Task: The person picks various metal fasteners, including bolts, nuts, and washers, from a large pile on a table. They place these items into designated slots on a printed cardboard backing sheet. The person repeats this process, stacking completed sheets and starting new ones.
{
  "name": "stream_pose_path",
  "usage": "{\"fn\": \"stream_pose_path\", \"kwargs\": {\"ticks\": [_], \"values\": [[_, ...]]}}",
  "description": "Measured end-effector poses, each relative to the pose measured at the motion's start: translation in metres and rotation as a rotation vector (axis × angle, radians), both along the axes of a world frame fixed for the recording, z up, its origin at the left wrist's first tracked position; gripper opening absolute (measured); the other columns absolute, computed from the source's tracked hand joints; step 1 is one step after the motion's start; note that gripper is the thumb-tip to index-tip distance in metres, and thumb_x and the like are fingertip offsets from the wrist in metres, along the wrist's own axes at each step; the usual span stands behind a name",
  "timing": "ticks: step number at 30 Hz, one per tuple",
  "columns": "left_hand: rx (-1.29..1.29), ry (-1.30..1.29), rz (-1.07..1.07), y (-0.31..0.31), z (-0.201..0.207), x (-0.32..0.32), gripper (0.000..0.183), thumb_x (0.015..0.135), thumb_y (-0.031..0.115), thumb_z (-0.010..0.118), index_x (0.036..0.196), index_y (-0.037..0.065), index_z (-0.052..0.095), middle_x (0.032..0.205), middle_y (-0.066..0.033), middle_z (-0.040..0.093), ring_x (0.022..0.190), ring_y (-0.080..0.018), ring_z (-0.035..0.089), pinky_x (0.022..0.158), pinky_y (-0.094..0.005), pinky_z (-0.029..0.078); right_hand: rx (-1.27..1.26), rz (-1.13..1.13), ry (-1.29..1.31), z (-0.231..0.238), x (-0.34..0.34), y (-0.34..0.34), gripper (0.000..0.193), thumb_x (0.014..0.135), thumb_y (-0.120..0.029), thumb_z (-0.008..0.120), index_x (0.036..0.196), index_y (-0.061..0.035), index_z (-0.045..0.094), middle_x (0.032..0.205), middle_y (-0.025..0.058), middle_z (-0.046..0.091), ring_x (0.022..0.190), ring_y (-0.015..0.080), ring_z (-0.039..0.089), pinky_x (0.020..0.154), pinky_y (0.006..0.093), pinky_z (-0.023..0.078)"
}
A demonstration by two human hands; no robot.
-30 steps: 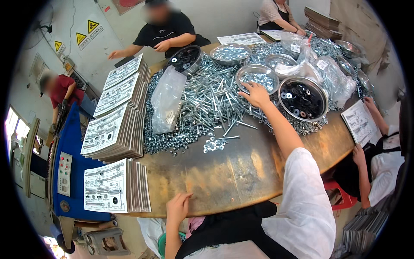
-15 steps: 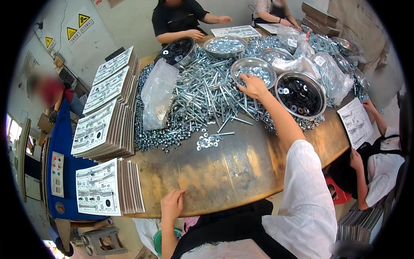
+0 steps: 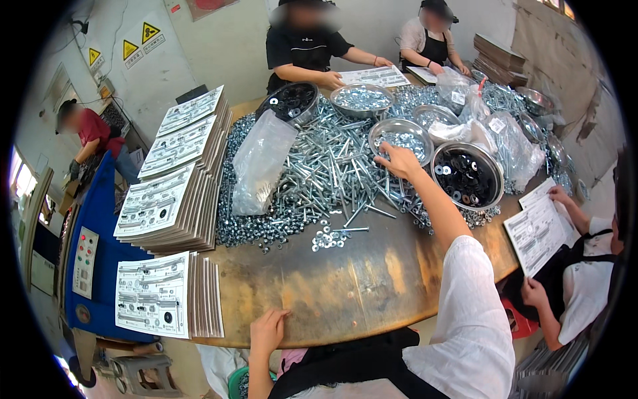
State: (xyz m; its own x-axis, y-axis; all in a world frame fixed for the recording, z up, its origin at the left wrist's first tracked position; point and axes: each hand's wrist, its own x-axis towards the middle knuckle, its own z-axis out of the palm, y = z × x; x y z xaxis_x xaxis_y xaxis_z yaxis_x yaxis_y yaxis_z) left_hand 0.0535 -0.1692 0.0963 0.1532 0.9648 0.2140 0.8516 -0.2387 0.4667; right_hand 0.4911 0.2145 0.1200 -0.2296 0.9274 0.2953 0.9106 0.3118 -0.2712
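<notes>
My right hand reaches over the near rim of a steel bowl of small silvery washers. Its thumb and fingers look apart at the bowl's left side; nothing shows between them. My left hand rests at the table's near edge, fingers loosely stretched, holding nothing. Left of the right hand spreads a big heap of silvery bolts. A steel bowl of black washers sits just right of my right forearm. Nearer to me, a few loose washers and a single bolt lie on the tabletop.
Stacks of printed cards line the table's left side. A clear plastic bag lies on the nuts. Further bowls, like the washer bowl, stand farther back. Co-workers sit across and at right; one holds a printed sheet.
The view has tilted, so everything sits lower. My hands keep nearly the same places. The person across now has both hands at a printed card; the right-hand co-worker's sheets have moved nearer.
</notes>
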Motion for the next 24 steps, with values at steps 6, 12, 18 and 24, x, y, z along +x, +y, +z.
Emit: {"fn": "stream_pose_path", "kwargs": {"ticks": [6, 12, 18, 24], "values": [[-0.015, 0.029, 0.012, -0.006, -0.004, -0.004, 0.018, 0.086, 0.007, 0.063, 0.1, 0.015, 0.071, 0.091, -0.0054, 0.067, 0.076, -0.0282, 0.067, 0.064, -0.0378, 0.053, -0.041, -0.082, 0.139, -0.003, 0.004, 0.027, 0.031, 0.097, -0.038, 0.051, 0.108, -0.0099, 0.06, 0.093, 0.0244, 0.068, 0.091, 0.0464, 0.063, 0.08, 0.0545, 0.048], [0.009, 0.006, 0.034, -0.008, 0.002, -0.011, 0.02, 0.084, 0.006, 0.062, 0.1, 0.015, 0.071, 0.089, -0.0068, 0.066, 0.075, -0.0295, 0.066, 0.064, -0.0387, 0.053, 0.016, -0.233, 0.602, -0.024, 0.016, 0.068, 0.034, 0.097, -0.04, 0.052, 0.103, -0.0083, 0.063, 0.089, 0.0236, 0.068, 0.08, 0.0419, 0.066, 0.078, 0.0479, 0.05], [-0.015, 0.058, 0.123, -0.028, -0.001, -0.035, 0.02, 0.085, 0.004, 0.06, 0.1, 0.012, 0.07, 0.09, -0.0105, 0.065, 0.078, -0.033, 0.065, 0.067, -0.0421, 0.052, -0.364, -0.171, 1.587, 0.034, -0.051, 0.025, 0.025, 0.1, -0.034, 0.05, 0.114, -0.0154, 0.059, 0.078, 0.0016, 0.061, 0.059, 0.01, 0.05, 0.045, 0.022, 0.035], [-0.046, -0.011, 0.049, -0.015, 0.01, -0.016, 0.02, 0.085, 0.001, 0.06, 0.1, 0.01, 0.07, 0.087, -0.0106, 0.063, 0.077, -0.0326, 0.064, 0.066, -0.0414, 0.051, -0.543, 0.065, 1.054, -0.015, -0.145, -0.089, 0.032, 0.097, -0.036, 0.057, 0.113, -0.0088, 0.061, 0.095, 0.0029, 0.063, 0.078, 0.0157, 0.066, 0.058, 0.0315, 0.05]]}}
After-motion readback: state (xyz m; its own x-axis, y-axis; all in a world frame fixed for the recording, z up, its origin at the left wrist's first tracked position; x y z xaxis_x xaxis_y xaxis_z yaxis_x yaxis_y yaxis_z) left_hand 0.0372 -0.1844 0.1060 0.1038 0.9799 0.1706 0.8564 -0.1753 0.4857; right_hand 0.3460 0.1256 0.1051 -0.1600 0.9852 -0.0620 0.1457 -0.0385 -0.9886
